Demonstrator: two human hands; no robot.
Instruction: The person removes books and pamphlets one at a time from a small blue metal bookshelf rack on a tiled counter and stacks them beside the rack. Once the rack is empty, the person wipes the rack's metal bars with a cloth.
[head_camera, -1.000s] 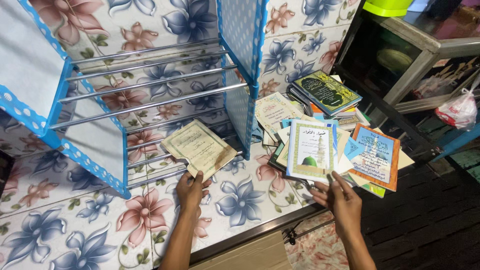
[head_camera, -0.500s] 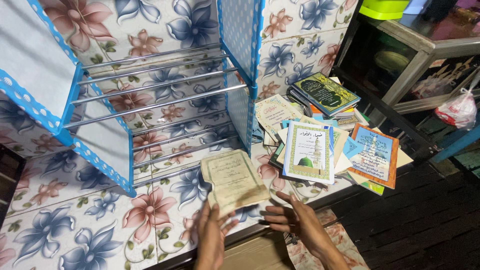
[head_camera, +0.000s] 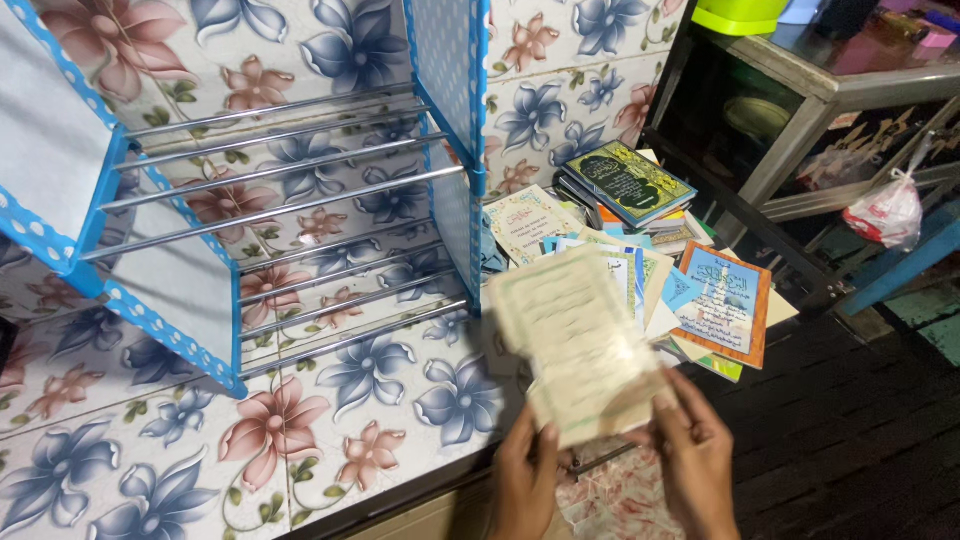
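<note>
Both hands (head_camera: 610, 460) around cream booklet (head_camera: 575, 340), book pile (head_camera: 640, 215) beyond, blue rack (head_camera: 300, 200) alongside

One camera only, worn on the person's head, looks steeply down and slightly forward from above. It sits close to the work: the left hand (head_camera: 525, 480) and right hand (head_camera: 695, 465) enter from the bottom edge, cut off at the wrists, holding a pale booklet (head_camera: 575, 345) near the lens, blurred. The flowered floor covering (head_camera: 330, 440) fills the left and middle of the view, running away toward the top edge. The blue dotted shelf frame (head_camera: 180, 310) stands at upper left, partly cropped. The pile of books (head_camera: 640, 215) lies at centre right, and a dark metal stand (head_camera: 790, 120) fills the upper right corner.
</note>
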